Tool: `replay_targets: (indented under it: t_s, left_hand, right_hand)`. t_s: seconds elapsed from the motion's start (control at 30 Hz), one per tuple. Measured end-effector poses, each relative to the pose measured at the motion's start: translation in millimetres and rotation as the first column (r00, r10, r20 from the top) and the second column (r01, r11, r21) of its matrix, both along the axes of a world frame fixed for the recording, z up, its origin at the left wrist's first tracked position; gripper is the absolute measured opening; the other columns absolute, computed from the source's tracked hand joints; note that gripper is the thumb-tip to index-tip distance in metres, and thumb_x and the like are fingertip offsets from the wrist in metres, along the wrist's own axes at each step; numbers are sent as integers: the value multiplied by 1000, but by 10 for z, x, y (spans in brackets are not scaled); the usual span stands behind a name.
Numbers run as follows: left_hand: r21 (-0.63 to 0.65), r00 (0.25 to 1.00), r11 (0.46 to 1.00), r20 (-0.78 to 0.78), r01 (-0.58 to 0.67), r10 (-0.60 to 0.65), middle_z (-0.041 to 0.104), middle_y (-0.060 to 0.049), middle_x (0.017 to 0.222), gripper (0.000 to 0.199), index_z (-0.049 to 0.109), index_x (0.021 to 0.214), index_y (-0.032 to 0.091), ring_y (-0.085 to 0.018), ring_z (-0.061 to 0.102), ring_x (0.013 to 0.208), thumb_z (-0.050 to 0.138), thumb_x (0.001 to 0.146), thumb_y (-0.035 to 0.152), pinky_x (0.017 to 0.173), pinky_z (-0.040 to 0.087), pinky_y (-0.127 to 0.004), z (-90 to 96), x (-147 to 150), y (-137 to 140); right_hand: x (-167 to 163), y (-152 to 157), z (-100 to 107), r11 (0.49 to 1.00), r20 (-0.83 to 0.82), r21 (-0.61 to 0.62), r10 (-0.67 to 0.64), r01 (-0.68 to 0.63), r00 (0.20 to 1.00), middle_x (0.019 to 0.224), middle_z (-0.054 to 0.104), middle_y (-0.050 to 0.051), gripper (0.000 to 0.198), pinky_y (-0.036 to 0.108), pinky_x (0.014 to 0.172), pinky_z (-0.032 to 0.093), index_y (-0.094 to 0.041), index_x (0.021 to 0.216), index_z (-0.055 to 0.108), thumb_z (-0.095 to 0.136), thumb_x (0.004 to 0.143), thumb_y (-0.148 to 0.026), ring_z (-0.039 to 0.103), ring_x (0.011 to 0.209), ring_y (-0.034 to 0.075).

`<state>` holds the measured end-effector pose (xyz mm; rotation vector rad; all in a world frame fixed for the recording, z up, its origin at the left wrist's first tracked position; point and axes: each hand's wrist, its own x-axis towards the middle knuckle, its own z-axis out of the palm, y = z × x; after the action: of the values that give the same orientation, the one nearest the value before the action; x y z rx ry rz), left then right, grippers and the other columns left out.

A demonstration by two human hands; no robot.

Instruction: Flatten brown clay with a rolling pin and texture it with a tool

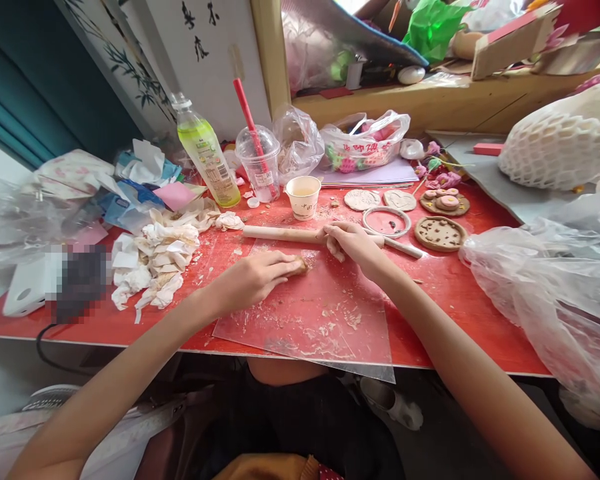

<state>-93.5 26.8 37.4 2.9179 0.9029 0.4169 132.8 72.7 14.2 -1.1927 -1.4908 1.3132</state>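
Observation:
On the clear plastic sheet (325, 313), my left hand (260, 275) has its fingers together over a small brown lump of clay (300, 267), pressing it at the fingertips. Smears and crumbs of clay cover the sheet. My right hand (349, 245) is closed, fingers curled, in front of a pale wooden rolling stick (280, 233). Whatever its fingers hold is hidden. A thinner grey stick (405, 249) lies to its right. Beyond are a pale ring (407, 227), a round spotted clay piece (440, 234) and two pale clay discs (363, 200).
A paper cup (303, 200), a plastic cup with a red straw (260, 173) and a green drink bottle (210, 160) stand behind. Crumpled tissues (163, 257) lie left. Plastic bags (540, 280) hang over the right side of the red table (200, 320).

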Motion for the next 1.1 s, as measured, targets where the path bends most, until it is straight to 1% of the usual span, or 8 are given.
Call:
replay_targets:
  t_s: [0.23, 0.37, 0.53, 0.67, 0.77, 0.93, 1.03, 1.1]
  left_hand:
    - [42, 998, 998, -42, -38, 40, 63, -8, 114, 34, 56, 122, 16, -17, 60, 103, 41, 92, 14, 90, 51, -33, -1, 36, -34]
    - [80, 990, 991, -77, -111, 117, 63, -8, 112, 34, 56, 122, 16, -18, 60, 103, 40, 91, 13, 89, 51, -34, -4, 52, -51]
    - [69, 997, 998, -78, 13, -8, 64, -9, 112, 35, 56, 120, 14, -18, 61, 100, 39, 90, 10, 88, 51, -33, 27, 30, -77]
    - [78, 998, 996, -57, -34, 38, 64, -10, 111, 34, 57, 119, 13, -18, 61, 101, 39, 90, 11, 87, 51, -33, 39, 29, -85]
    - [23, 997, 999, -64, 31, -29, 65, -9, 111, 34, 58, 119, 15, -17, 61, 99, 37, 92, 12, 88, 51, -31, 37, 58, -87]
    - [-29, 994, 995, -61, -95, 93, 65, -10, 109, 33, 57, 121, 15, -18, 61, 98, 41, 92, 17, 86, 51, -33, 66, 105, -75]
    - [-187, 998, 982, -58, -25, 15, 65, -6, 112, 31, 61, 118, 20, -16, 62, 98, 43, 92, 20, 88, 50, -29, 199, 105, -76]
    - [-297, 1000, 955, -5, -23, 23, 67, -2, 112, 29, 64, 114, 24, -15, 62, 100, 44, 92, 24, 90, 49, -27, 318, 92, -73]
  right_hand:
    - [-4, -10, 22, 999, 19, -31, -10, 11, 1000, 44, 45, -6, 24, 20, 38, 26, -15, 72, 55, 39, 90, -17, 37, 33, 5]
    - [-4, -8, 10, 1000, 12, -18, -12, 13, 1000, 45, 45, -5, 24, 19, 38, 26, -15, 71, 54, 40, 90, -18, 37, 33, 5]
    - [1, -8, 3, 1000, 17, -24, -6, 7, 1000, 45, 46, -5, 22, 19, 38, 26, -15, 73, 55, 40, 90, -18, 37, 33, 5]
    - [-2, -12, 14, 1000, 10, -27, -6, 6, 1000, 46, 46, -5, 23, 20, 37, 26, -15, 72, 54, 40, 90, -18, 37, 33, 5]
    - [-3, -14, 17, 999, 14, -31, -5, 5, 1000, 45, 46, -5, 23, 20, 37, 26, -16, 72, 54, 41, 90, -18, 37, 33, 5]
    - [0, -9, 4, 1000, 5, -30, -6, 6, 1000, 45, 46, -6, 23, 20, 37, 26, -16, 72, 55, 41, 90, -19, 37, 33, 5]
    - [1, -9, -1, 1000, 12, -11, 7, -7, 1000, 46, 46, -5, 23, 19, 37, 26, -16, 71, 54, 40, 90, -19, 37, 33, 5]
    - [2, -14, 2, 1000, 9, -7, 11, -11, 1000, 47, 46, -5, 23, 19, 38, 26, -16, 71, 53, 40, 90, -20, 37, 34, 5]
